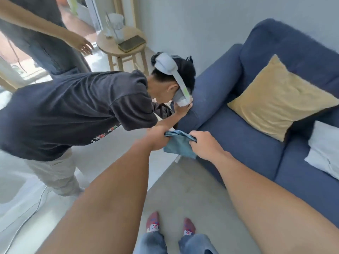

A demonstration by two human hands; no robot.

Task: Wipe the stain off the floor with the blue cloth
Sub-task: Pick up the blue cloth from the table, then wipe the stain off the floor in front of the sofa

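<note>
beside blue sofa (256, 143), both hands (203, 143) grip blue cloth (178, 145).

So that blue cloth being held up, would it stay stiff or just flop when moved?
Probably flop: the blue cloth sags between the left hand and right hand, its lower edge hanging loose. It looks thin and likely light, since pinched fingers hold it. Pushed along a floor, it would likely bunch.

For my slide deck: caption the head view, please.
Both hands, left hand and right hand, hold the blue cloth beside a blue sofa.
</note>
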